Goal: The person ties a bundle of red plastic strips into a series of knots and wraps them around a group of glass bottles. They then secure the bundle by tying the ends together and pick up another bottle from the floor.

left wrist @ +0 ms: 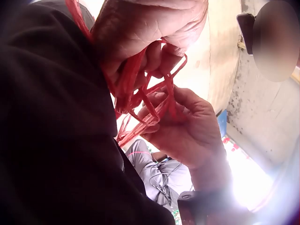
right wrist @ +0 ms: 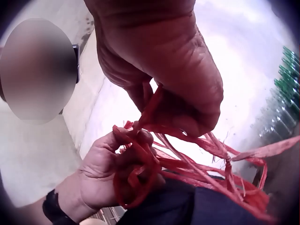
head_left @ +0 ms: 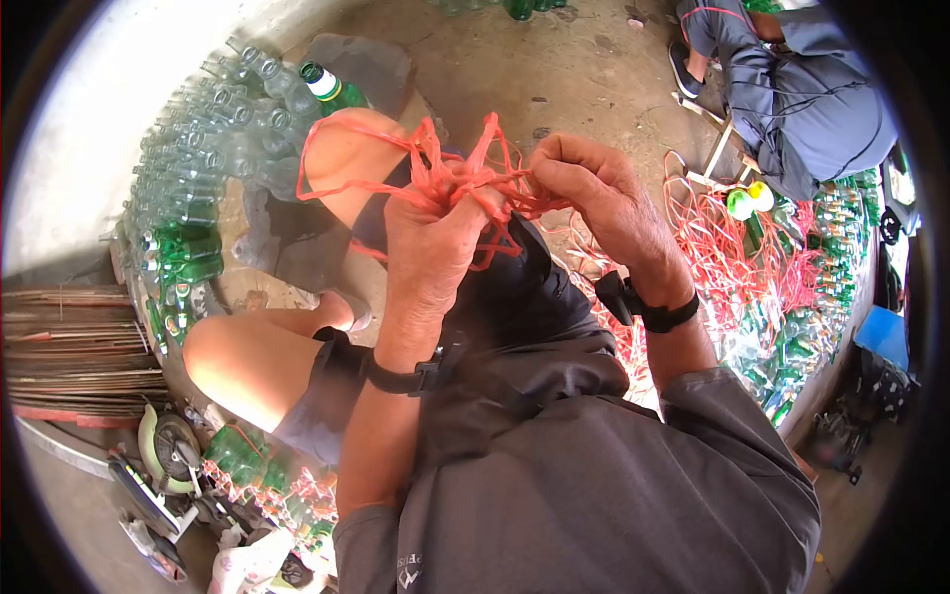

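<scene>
A loose bundle of red plastic twine [head_left: 427,176] is held over the lap, looped and knotted in places. My left hand [head_left: 435,243] grips the bundle, fingers curled round the strands with loops sticking out above them. Just to its right, my right hand [head_left: 604,188] pinches a strand between thumb and curled fingers. In the right wrist view the twine [right wrist: 187,161] runs between both hands and trails off to the right. From the left wrist view, the right hand [left wrist: 187,131] shows close below the left hand [left wrist: 145,33], with strands crossing between them.
Rows of clear glass bottles [head_left: 213,129] and green bottles [head_left: 188,252] stand at the left. One green bottle [head_left: 332,87] is by the knee. A heap of red twine [head_left: 708,243] lies at the right, near a seated person [head_left: 802,109]. Stacked wooden strips [head_left: 79,356] lie far left.
</scene>
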Action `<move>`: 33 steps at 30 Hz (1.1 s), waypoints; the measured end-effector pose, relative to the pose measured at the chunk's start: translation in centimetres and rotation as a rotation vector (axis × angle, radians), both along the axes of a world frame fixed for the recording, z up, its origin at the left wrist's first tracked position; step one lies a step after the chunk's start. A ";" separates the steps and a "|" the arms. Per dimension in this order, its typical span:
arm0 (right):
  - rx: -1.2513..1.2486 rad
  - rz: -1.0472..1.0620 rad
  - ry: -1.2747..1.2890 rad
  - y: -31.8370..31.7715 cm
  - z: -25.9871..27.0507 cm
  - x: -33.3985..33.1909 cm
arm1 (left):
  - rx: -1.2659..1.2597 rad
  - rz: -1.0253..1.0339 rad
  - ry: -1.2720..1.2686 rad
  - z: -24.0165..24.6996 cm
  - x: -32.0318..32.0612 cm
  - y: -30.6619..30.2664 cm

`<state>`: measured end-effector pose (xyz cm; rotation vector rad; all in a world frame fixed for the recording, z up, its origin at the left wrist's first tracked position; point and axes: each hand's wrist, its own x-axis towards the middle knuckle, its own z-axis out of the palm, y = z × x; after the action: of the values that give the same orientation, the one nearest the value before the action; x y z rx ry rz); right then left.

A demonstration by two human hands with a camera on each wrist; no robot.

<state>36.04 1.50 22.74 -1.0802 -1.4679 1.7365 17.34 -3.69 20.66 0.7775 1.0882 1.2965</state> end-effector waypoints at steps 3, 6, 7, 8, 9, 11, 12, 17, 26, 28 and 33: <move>-0.044 -0.044 0.041 -0.1 -1.0 0.0 | 0.008 0.029 0.002 -0.2 0.3 0.1; -0.053 -0.079 0.066 -0.2 -1.4 -0.2 | 0.006 0.061 -0.009 0.2 0.6 0.1; -0.052 -0.079 0.066 -0.2 -1.5 -0.1 | -0.004 0.067 -0.017 0.3 0.7 0.1; -0.060 -0.076 0.075 -0.2 -1.7 0.0 | -0.004 0.067 -0.017 0.3 0.8 0.0; -0.068 -0.073 0.084 -0.2 -1.8 0.0 | 0.004 0.084 -0.010 0.3 0.9 0.0; -0.021 -0.050 0.051 -0.2 -1.3 0.1 | 0.011 0.103 0.000 0.4 0.9 -0.1; 0.026 -0.031 0.014 -0.3 -1.1 0.2 | 0.018 0.109 -0.007 0.6 0.9 -0.2; -0.021 0.014 0.046 -0.3 -1.6 0.8 | 0.013 0.091 0.028 -0.3 0.7 -0.4; -0.071 -0.093 0.046 -0.3 -2.1 0.3 | 0.046 0.103 0.078 0.5 1.2 -0.4; -0.082 -0.102 0.061 -0.3 -2.1 0.4 | 0.021 0.092 0.091 0.7 1.2 -0.5; 0.045 -0.119 -0.046 -0.4 -1.0 0.0 | 0.063 0.101 0.087 0.1 1.3 -0.7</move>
<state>36.06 1.08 21.77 -1.1662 -1.4335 1.5988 18.62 -4.39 20.80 0.8409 1.1737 1.3985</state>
